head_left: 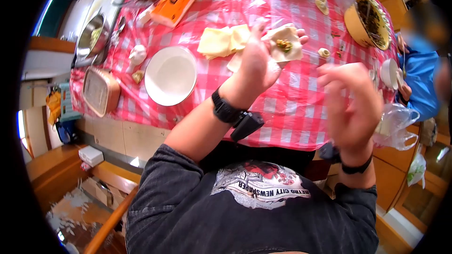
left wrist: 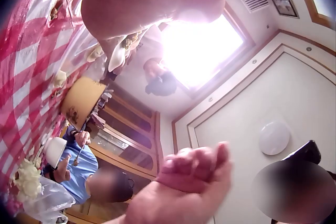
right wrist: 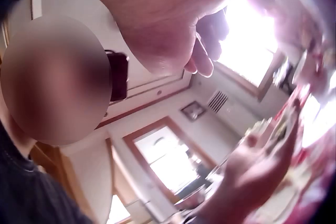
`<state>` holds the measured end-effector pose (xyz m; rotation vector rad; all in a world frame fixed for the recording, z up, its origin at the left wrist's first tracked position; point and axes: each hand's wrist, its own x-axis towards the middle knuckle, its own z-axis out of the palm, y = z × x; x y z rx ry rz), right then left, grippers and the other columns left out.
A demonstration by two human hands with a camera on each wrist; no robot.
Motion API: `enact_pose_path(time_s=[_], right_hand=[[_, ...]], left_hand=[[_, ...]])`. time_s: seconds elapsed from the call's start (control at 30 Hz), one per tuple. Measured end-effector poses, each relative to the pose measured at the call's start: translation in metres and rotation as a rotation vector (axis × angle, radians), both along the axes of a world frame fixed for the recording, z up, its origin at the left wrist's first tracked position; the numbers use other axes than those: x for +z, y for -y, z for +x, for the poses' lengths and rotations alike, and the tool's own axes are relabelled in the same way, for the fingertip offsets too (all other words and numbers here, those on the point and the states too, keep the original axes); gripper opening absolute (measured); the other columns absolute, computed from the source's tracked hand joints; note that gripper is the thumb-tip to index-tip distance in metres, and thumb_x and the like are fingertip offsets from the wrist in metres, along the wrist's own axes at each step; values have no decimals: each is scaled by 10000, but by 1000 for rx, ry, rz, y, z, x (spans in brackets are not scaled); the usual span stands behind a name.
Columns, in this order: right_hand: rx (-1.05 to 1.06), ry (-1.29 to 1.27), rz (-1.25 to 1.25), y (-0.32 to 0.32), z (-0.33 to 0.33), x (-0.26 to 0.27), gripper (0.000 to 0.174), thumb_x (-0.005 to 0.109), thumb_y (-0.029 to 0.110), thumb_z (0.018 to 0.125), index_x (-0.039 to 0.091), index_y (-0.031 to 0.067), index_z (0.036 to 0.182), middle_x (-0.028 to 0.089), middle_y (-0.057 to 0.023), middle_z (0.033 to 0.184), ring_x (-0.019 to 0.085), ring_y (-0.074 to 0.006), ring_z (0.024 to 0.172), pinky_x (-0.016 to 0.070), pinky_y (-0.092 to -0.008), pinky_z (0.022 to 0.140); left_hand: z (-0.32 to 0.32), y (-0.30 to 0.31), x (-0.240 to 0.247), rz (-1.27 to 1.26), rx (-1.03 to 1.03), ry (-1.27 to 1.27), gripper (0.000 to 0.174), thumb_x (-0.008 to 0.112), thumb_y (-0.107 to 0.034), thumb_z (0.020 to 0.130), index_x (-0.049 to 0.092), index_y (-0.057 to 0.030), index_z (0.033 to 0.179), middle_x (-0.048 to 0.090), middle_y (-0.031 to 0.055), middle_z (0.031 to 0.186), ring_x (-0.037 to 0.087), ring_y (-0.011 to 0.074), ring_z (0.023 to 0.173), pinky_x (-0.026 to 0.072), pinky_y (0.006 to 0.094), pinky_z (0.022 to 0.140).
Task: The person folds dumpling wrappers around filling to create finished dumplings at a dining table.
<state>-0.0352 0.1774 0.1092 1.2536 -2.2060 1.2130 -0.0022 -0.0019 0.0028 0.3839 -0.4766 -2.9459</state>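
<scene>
A square dough wrapper [head_left: 293, 53] lies across my left hand [head_left: 256, 63], palm up, with a small mound of filling [head_left: 284, 45] on it. Thumb and fingertips show around the wrapper's edges. My right hand [head_left: 351, 101], slightly blurred, hovers over the table to the right, fingers loosely bent and nothing in them. The left wrist view shows that right hand [left wrist: 184, 187] from the palm side, fingers curled loosely. Left of the left hand lies a stack of yellowish wrappers [head_left: 216, 42], partly behind the wrist. One small folded dumpling [head_left: 323, 52] sits between the hands.
A white bowl [head_left: 170, 75] stands left of the left forearm. A yellow bowl [head_left: 351, 19] of dark filling is at the back right. An orange packet [head_left: 174, 5], a lidded container [head_left: 101, 91] and a metal bowl [head_left: 92, 37] line the left. A person in blue [head_left: 419, 82] is at the right.
</scene>
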Motion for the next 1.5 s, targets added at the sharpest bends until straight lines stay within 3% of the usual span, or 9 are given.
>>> enact_pose_path(time_s=[0.03, 0.07, 0.13, 0.37, 0.5, 0.7, 1.03, 1.23, 1.5], right_hand=[[194, -32, 104, 13, 16, 7, 140, 689, 53, 915, 709, 3, 1044, 701, -102, 897, 656, -199, 753, 524, -305, 694], [389, -72, 200, 28, 27, 14, 157, 669, 14, 902, 699, -4, 1056, 712, -137, 969, 659, -236, 791, 542, -344, 734], [565, -27, 235, 58, 48, 0, 238, 701, 12, 832, 689, 6, 1070, 705, -132, 1027, 656, -322, 881, 546, -407, 815], [724, -113, 549, 143, 77, -33, 270, 626, 160, 860, 708, 12, 1071, 710, -102, 1167, 612, -280, 1125, 482, -427, 963], [761, -143, 790, 177, 89, -49, 309, 575, 260, 886, 727, 15, 997, 725, -111, 1159, 610, -283, 1110, 450, -428, 1000], [752, -356, 792, 192, 94, -74, 328, 543, 292, 896, 727, 20, 893, 732, -113, 1058, 613, -282, 1091, 446, -450, 976], [816, -328, 935, 197, 91, -73, 300, 534, 273, 893, 693, 29, 824, 704, -96, 939, 608, -290, 1023, 436, -447, 970], [779, -276, 779, 194, 92, -54, 272, 538, 243, 893, 694, 22, 862, 719, -104, 994, 613, -299, 1042, 453, -457, 956], [786, 97, 651, 180, 69, -48, 368, 555, 171, 894, 692, -28, 1172, 694, -185, 1193, 601, -342, 1169, 445, -450, 1045]], left_hand=[[-2, 0, -7, -1, -4, -24, 735, 262, -536, 1083, 466, 98, 1393, 552, 303, 1387, 524, 407, 1337, 389, 494, 1182], [-6, 0, -12, 86, -4, -25, 673, 256, -499, 1088, 596, 64, 1228, 694, 224, 1162, 669, 333, 1128, 509, 447, 1035], [-1, 4, -5, 75, -44, 31, 668, 282, -523, 1079, 610, 47, 1199, 704, 201, 1125, 678, 299, 1098, 540, 420, 984], [-12, 9, -32, 75, -4, 39, 682, 354, -583, 1053, 594, 32, 1227, 695, 183, 1111, 677, 278, 1077, 539, 408, 964], [-5, 15, -35, 72, 15, 39, 667, 348, -562, 1059, 594, 36, 1224, 696, 187, 1111, 679, 281, 1078, 537, 408, 972], [1, 21, -36, 81, 15, 27, 645, 339, -531, 1068, 594, 42, 1219, 697, 193, 1111, 681, 286, 1079, 534, 408, 983], [-3, 16, -36, 78, 9, 22, 609, 324, -478, 1083, 595, 52, 1210, 699, 202, 1112, 685, 294, 1080, 529, 407, 1001], [-12, 7, -28, 25, 9, -7, 588, 315, -447, 1092, 595, 58, 1206, 701, 208, 1112, 688, 299, 1081, 526, 406, 1012], [-17, -4, -11, -17, -35, -140, 654, 355, -543, 1058, 553, 42, 1272, 628, 192, 1226, 611, 268, 1182, 470, 372, 1052]])
